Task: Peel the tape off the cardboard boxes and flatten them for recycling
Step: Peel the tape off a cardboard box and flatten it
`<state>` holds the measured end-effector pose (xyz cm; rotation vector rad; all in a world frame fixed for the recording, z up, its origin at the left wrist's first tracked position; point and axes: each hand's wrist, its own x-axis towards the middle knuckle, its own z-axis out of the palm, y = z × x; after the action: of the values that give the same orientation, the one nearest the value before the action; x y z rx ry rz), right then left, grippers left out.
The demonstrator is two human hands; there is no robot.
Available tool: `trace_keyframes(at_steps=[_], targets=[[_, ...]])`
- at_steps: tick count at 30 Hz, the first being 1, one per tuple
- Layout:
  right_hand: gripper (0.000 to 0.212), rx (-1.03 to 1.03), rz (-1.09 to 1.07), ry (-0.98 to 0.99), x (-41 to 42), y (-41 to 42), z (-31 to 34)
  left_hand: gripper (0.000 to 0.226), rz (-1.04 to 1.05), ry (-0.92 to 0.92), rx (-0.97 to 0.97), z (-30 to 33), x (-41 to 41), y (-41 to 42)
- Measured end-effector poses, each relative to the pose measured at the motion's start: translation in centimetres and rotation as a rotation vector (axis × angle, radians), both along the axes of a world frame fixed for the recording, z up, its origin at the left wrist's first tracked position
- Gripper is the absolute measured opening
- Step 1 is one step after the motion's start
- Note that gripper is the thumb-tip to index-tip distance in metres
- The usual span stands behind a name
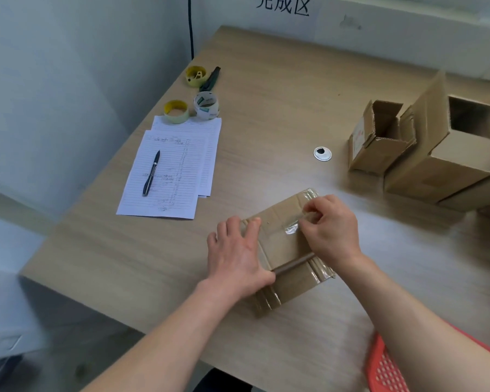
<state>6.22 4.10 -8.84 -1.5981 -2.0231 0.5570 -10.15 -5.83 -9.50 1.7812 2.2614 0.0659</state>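
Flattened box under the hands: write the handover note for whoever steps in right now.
Left hand: flat, fingers straight, pressing down the flattened box near the table's front edge.
Right hand: fingers curled, pinching the clear tape on the box's top face; a crinkled end is lifted.
Done: this box lies flat.
Left: clear tape still shows on its far corner and near edge; peel it all. Two open boxes stand upright at the right, not yet flattened; whether tape remains on them cannot be told.
Elsewhere: tape rolls, paper sheets and a pen at the left.
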Motion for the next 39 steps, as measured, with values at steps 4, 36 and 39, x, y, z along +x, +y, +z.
trace_keyframes(at_steps=[4, 36, 39], targets=[[0.018, 0.030, -0.054, 0.005, 0.1, 0.4, 0.1, 0.108, 0.011, -0.030, 0.018, -0.3, -0.2, -0.1], [0.031, -0.005, -0.355, 0.121, 1.2, 1.7, -0.3, 0.108, 0.011, -0.084, 0.000, -0.3, -0.5, -0.2], [0.041, -0.288, -0.614, 0.568, 1.7, 2.5, -0.4, 0.107, 0.001, -0.067, -0.014, -0.3, -0.5, -0.3]])
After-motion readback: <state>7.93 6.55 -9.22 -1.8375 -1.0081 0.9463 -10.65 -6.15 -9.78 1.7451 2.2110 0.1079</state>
